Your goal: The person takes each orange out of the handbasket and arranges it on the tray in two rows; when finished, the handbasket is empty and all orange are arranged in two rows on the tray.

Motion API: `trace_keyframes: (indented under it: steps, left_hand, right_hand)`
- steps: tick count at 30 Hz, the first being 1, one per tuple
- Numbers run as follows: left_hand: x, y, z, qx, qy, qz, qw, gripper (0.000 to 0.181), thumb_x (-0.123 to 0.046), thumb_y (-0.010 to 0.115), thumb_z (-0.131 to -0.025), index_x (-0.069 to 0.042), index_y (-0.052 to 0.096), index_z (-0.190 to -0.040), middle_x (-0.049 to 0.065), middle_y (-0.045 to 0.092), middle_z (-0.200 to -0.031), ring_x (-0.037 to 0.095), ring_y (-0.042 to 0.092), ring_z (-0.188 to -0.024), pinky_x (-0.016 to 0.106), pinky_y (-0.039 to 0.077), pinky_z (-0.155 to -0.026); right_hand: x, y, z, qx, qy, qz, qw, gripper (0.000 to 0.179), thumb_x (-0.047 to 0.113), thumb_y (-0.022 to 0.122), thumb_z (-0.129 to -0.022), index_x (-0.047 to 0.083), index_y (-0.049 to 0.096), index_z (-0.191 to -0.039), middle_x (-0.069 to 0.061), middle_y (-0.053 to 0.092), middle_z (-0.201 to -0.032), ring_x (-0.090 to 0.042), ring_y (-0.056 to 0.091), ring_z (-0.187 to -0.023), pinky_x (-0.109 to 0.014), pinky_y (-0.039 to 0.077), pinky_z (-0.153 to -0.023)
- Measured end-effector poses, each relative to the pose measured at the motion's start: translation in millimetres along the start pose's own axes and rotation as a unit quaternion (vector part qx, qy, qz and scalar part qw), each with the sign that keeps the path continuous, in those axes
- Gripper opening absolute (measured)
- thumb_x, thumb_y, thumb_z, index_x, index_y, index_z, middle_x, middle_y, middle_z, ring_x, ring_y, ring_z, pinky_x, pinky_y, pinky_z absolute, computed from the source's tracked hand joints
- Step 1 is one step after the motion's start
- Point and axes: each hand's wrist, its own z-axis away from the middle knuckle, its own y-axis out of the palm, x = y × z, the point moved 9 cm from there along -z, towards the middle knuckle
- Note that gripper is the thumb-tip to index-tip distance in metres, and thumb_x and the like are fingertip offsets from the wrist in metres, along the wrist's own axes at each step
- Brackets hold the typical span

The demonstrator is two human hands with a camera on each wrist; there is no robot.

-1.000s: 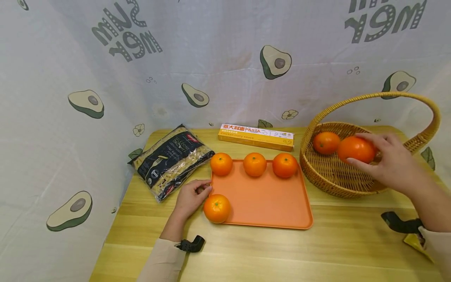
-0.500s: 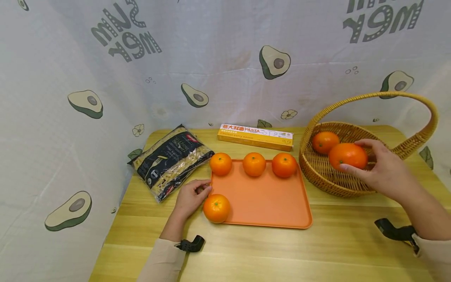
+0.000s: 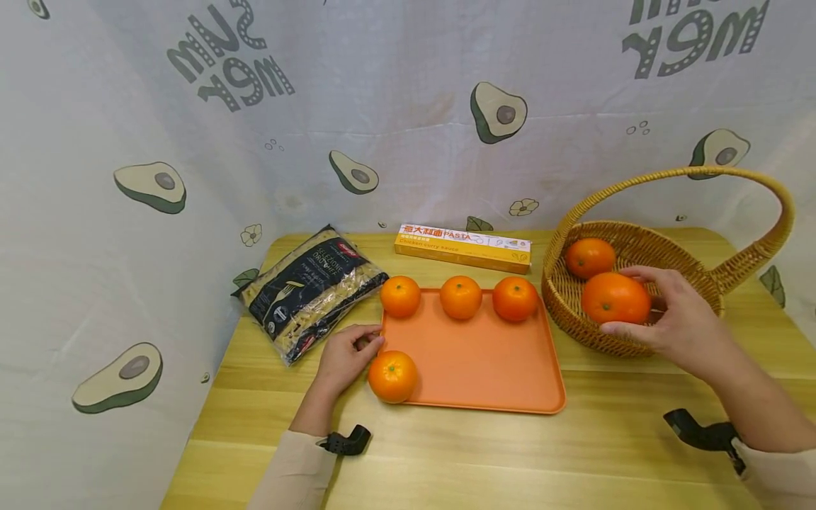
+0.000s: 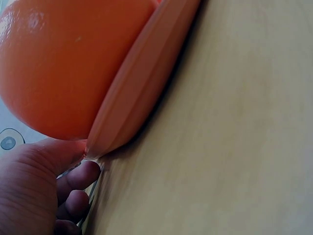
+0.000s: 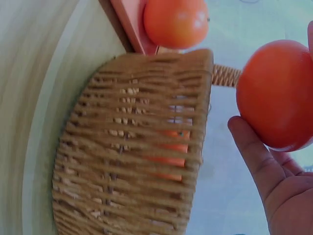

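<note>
My right hand (image 3: 685, 329) holds an orange (image 3: 615, 299) between thumb and fingers, over the front left part of the wicker basket (image 3: 564, 319). In the right wrist view this orange (image 5: 279, 95) is above the basket's rim. Another orange (image 3: 590, 258) lies inside the basket. My left hand (image 3: 347, 360) grips the left edge of the orange-coloured tray (image 3: 484, 361); in the left wrist view the thumb is at the rim and the fingers curl beneath. Three oranges sit along the tray's back edge, and one orange (image 3: 392, 377) at its front left corner, close to the left hand.
A bag of pasta (image 3: 312, 290) lies on the wooden table (image 3: 484, 460) at the back left. Behind the tray is a yellow and white pasta box (image 3: 462, 249). The basket's tall handle (image 3: 688, 171) arches over it. A printed curtain (image 3: 408, 92) hangs behind.
My right hand has carried the orange left and towards the front of the basket, nearer the tray. The left hand, the tray and its oranges have stayed in place.
</note>
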Motion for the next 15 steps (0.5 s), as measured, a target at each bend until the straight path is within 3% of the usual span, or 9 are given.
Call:
trace_keyframes:
  steps: [4, 5, 7, 11, 12, 14, 15]
  left_hand:
    - [-0.1, -0.2, -0.3, -0.002, 0.003, -0.001, 1.0000, 0.028, -0.029, 0.076, -0.094, -0.021, 0.077, -0.120, -0.004, 0.072, -0.092, 0.010, 0.057, -0.073, 0.023, 0.047, -0.065]
    - [-0.1, -0.2, -0.4, -0.002, 0.004, -0.002, 1.0000, 0.027, -0.029, 0.076, -0.094, -0.021, 0.077, -0.120, -0.004, 0.072, -0.092, 0.010, 0.057, -0.073, 0.023, 0.047, -0.065]
    - [0.2, 0.0, -0.7, -0.002, 0.005, -0.001, 1.0000, 0.028, -0.029, 0.076, -0.094, -0.021, 0.077, -0.120, -0.004, 0.072, -0.092, 0.010, 0.057, -0.072, 0.023, 0.047, -0.065]
    - [1.8, 0.9, -1.1, 0.000, 0.005, -0.003, 1.0000, 0.028, -0.029, 0.076, -0.094, -0.022, 0.077, -0.121, -0.005, 0.072, -0.093, 0.009, 0.057, -0.072, 0.022, 0.047, -0.065]
    - [2.1, 1.1, -1.1, 0.000, 0.005, -0.004, 1.0000, 0.028, -0.029, 0.076, -0.094, -0.022, 0.077, -0.121, -0.005, 0.072, -0.093, 0.009, 0.057, -0.072, 0.022, 0.047, -0.065]
    - [2.5, 1.3, -1.1, 0.000, 0.006, -0.005, 1.0000, 0.028, -0.029, 0.076, -0.094, -0.022, 0.077, -0.121, -0.005, 0.072, -0.093, 0.009, 0.057, -0.072, 0.022, 0.047, -0.065]
    - [2.8, 1.4, -1.1, 0.000, 0.006, -0.006, 1.0000, 0.028, -0.029, 0.076, -0.094, -0.022, 0.077, -0.121, -0.005, 0.072, -0.093, 0.009, 0.057, -0.072, 0.022, 0.047, -0.065]
  right_hand:
    - [6, 5, 3.2, -0.003, -0.005, -0.007, 1.0000, 0.084, 0.020, 0.095, -0.071, 0.001, 0.049, -0.138, -0.028, 0.046, -0.123, -0.035, 0.064, -0.087, -0.012, 0.045, -0.060]
    - [8, 6, 4.0, -0.004, -0.006, -0.005, 1.0000, 0.084, 0.021, 0.096, -0.071, 0.002, 0.049, -0.138, -0.027, 0.047, -0.123, -0.025, 0.064, -0.086, -0.013, 0.044, -0.060]
    - [11, 8, 6.1, -0.005, -0.012, -0.006, 0.9999, 0.083, 0.021, 0.096, -0.071, 0.002, 0.049, -0.138, -0.028, 0.048, -0.124, -0.022, 0.065, -0.086, -0.012, 0.044, -0.060]
    - [18, 13, 10.0, -0.003, -0.017, -0.001, 0.9998, 0.082, 0.025, 0.095, -0.072, 0.005, 0.050, -0.137, -0.026, 0.055, -0.125, 0.010, 0.057, -0.088, -0.008, 0.043, -0.064]
    - [20, 15, 11.0, 0.000, -0.020, -0.001, 0.9998, 0.081, 0.026, 0.095, -0.072, 0.005, 0.050, -0.137, -0.026, 0.057, -0.126, 0.007, 0.060, -0.090, -0.007, 0.043, -0.065]
    - [24, 19, 12.8, 0.006, -0.024, 0.000, 0.9997, 0.079, 0.028, 0.094, -0.073, 0.006, 0.051, -0.136, -0.025, 0.061, -0.124, 0.012, 0.057, -0.090, -0.005, 0.043, -0.068]
    - [27, 22, 13.6, 0.009, -0.027, 0.002, 0.9996, 0.079, 0.029, 0.094, -0.074, 0.006, 0.052, -0.136, -0.024, 0.063, -0.124, 0.003, 0.063, -0.092, -0.006, 0.045, -0.068]
